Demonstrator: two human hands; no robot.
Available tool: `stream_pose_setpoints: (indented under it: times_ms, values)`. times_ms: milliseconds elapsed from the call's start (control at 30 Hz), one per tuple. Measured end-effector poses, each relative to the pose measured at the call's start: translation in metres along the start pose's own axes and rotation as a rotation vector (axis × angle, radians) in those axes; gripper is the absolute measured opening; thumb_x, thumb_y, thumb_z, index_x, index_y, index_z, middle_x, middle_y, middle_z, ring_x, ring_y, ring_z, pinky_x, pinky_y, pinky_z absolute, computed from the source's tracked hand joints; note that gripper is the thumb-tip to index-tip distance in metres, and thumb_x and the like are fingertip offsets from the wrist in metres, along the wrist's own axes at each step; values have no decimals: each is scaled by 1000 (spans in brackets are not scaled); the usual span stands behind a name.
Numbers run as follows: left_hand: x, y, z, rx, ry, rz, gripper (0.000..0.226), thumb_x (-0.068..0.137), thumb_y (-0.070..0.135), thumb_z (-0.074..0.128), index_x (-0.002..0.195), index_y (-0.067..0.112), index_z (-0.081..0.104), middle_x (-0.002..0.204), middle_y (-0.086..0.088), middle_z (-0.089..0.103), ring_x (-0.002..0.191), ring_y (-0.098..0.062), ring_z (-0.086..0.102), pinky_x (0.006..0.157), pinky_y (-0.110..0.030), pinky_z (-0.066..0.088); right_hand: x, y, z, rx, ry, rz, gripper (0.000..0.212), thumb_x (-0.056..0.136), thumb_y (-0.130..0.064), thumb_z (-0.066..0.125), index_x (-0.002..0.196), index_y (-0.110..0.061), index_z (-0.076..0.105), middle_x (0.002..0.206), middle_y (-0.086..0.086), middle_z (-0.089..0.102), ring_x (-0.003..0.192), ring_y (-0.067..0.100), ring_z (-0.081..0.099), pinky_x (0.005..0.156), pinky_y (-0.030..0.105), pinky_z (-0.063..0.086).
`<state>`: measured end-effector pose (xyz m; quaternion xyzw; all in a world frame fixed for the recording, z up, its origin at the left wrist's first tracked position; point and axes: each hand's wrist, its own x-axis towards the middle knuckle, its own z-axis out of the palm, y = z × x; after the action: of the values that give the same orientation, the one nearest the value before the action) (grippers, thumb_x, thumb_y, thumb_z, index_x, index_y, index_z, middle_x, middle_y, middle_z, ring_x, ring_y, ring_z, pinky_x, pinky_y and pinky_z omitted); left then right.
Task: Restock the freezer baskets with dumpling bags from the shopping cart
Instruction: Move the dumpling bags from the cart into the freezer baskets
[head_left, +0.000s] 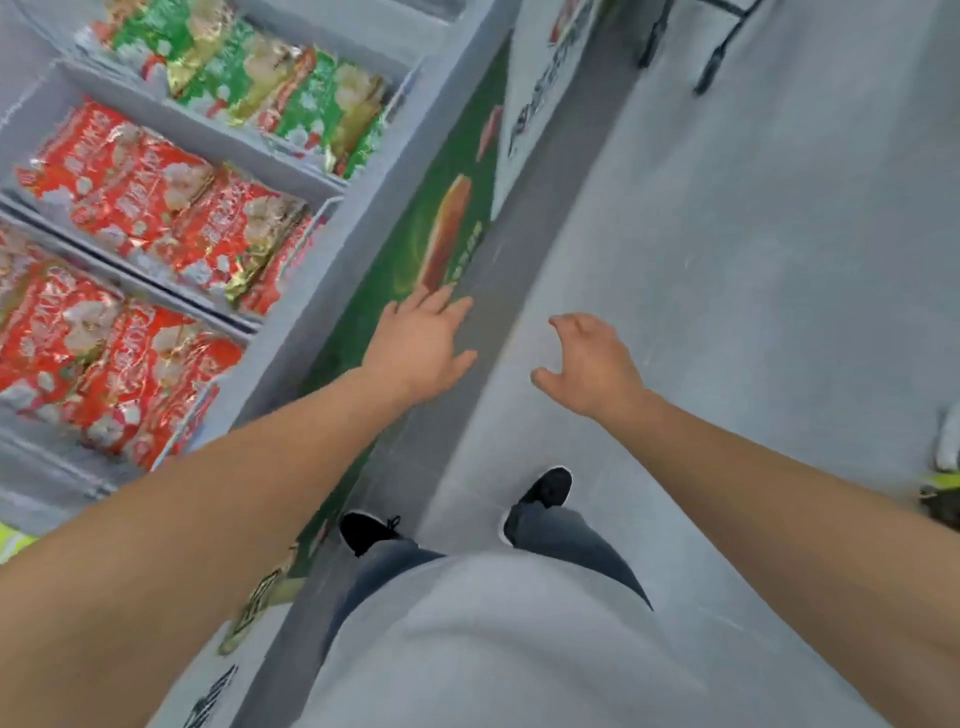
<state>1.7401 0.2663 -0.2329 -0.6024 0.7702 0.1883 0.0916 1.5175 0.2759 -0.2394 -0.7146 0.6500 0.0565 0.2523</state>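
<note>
Both hands empty over the aisle floor beside the freezer (363, 197): left hand (421, 348) spread flat with fingers straight, right hand (592, 364) loosely curled, holding nothing. Shopping cart (722, 47) barely visible at the top edge, well apart. Step judged: return to cart for more bags; best taken with both hands, flat. Red dumpling bags (156, 208) packed upright in the nearer baskets, green dumpling bags (270, 88) in the far one.
</note>
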Motion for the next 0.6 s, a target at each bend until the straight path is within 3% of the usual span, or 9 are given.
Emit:
stream_pose_setpoints:
  times_ms: [133,267,600]
  values:
    - [70,93,-8,-27,-41,75,82,83,62,47,153,21,30,159,-11,31,146,-32,29,116,-49,28,4,105,-42,13,27,138,76,87,-48,62,150,-15,33,153,7,36,143,29,28,114,41,31]
    - [131,172,-24,-24,-51,147,77,91,51,58,154,18,28,160,-13,27,146,-33,26,118,-47,27,13,188,-81,69,70,225,77,87,-48,62,150,-15,33,152,7,36,143,30,27,114,40,30]
    - [301,288,-44,-54,-101,242,67,96,44,52,154,20,28,160,-8,27,148,-32,21,118,-47,24,89,330,-151,133,68,330,72,91,-43,58,151,-15,32,154,6,34,144,29,24,118,40,25]
